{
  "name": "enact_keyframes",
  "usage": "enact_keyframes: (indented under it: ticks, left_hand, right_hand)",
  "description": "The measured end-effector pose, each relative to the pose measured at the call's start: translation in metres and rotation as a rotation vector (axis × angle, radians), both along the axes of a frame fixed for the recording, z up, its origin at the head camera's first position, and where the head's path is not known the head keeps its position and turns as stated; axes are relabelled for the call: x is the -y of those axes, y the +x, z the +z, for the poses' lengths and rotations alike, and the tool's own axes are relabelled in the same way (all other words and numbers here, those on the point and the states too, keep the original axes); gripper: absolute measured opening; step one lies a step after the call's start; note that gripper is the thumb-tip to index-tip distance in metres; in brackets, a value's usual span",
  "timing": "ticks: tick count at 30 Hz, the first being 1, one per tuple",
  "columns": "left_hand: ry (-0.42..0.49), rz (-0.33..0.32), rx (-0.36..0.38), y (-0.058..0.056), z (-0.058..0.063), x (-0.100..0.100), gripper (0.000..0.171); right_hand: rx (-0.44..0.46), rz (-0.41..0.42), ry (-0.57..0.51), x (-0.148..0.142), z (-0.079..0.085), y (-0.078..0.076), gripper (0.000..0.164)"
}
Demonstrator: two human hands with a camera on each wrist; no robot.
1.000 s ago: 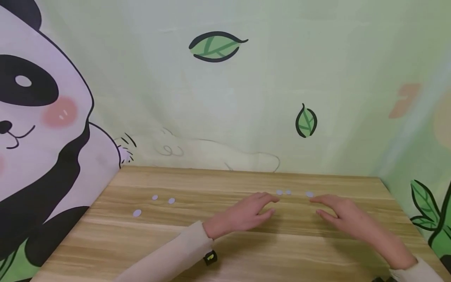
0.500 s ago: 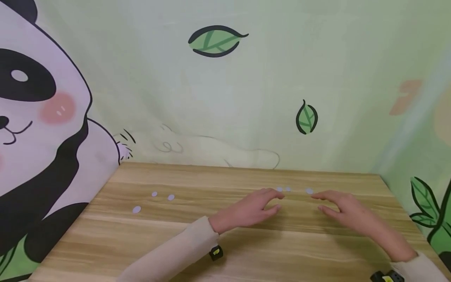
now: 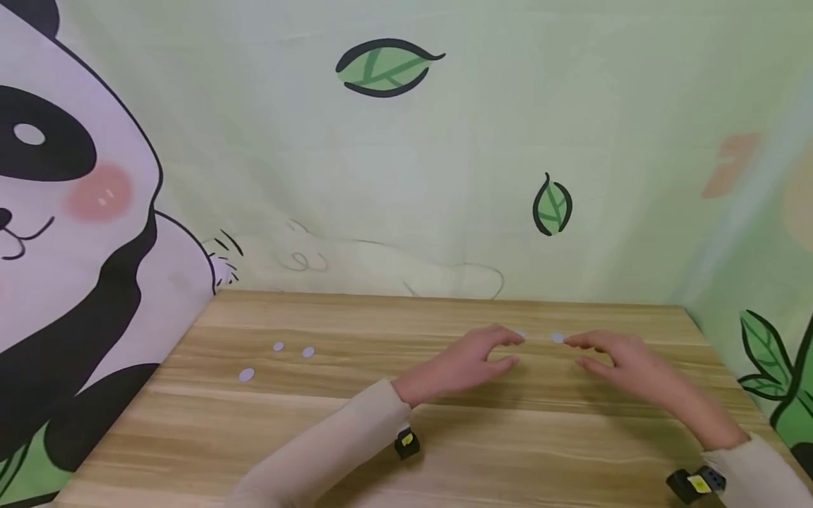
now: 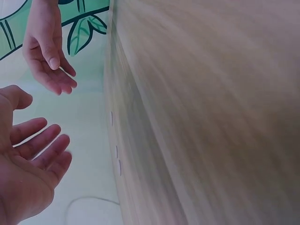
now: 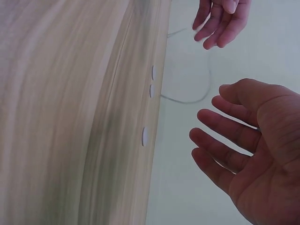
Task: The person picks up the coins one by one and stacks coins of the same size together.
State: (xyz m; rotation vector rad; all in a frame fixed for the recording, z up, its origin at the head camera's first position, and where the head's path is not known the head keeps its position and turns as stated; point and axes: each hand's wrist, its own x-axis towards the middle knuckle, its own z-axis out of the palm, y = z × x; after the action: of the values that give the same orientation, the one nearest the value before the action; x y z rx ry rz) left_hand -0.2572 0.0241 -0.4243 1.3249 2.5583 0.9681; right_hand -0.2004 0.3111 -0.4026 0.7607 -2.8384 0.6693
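My left hand (image 3: 466, 360) hovers over the right half of the wooden table, fingers loosely bent and holding nothing. Facing it across a small gap is my right hand (image 3: 625, 360), also relaxed, with nothing between thumb and fingers. A flat white disc (image 3: 557, 339) lies on the table just beyond the right fingertips. Another disc (image 3: 521, 334) peeks out past the left fingers, which hide one more in the head view. The right wrist view has all of these: a larger disc (image 5: 145, 136) and two smaller discs (image 5: 152, 90) closer together, all below both raised hands.
Several white discs lie at the table's left: a larger disc (image 3: 246, 375) and two smaller discs, one (image 3: 278, 346) beside the other (image 3: 308, 352). The wooden table (image 3: 356, 317) ends at a green backdrop (image 3: 394, 176) printed with a panda and leaves.
My left hand has shifted right, closer to the right hand, and now covers a disc in the head view. The right hand stays nearly in place. The head view tilts slightly; the discs lie still.
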Motion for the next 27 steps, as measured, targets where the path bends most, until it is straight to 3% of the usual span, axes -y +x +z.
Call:
enact_keyframes:
  ticks: [10, 21, 27]
  left_hand:
    - [-0.008, 0.01, 0.03, -0.013, 0.001, -0.018, 0.04]
    - [0.066, 0.044, 0.072, -0.027, -0.005, -0.04, 0.035]
    - [0.086, 0.089, 0.141, -0.032, -0.007, -0.051, 0.038]
  right_hand:
    - [0.028, -0.012, 0.023, -0.004, 0.002, -0.009, 0.032]
    - [0.045, -0.001, -0.015, -0.01, -0.008, -0.019, 0.029]
    - [0.064, -0.007, -0.037, -0.012, -0.013, -0.03, 0.03]
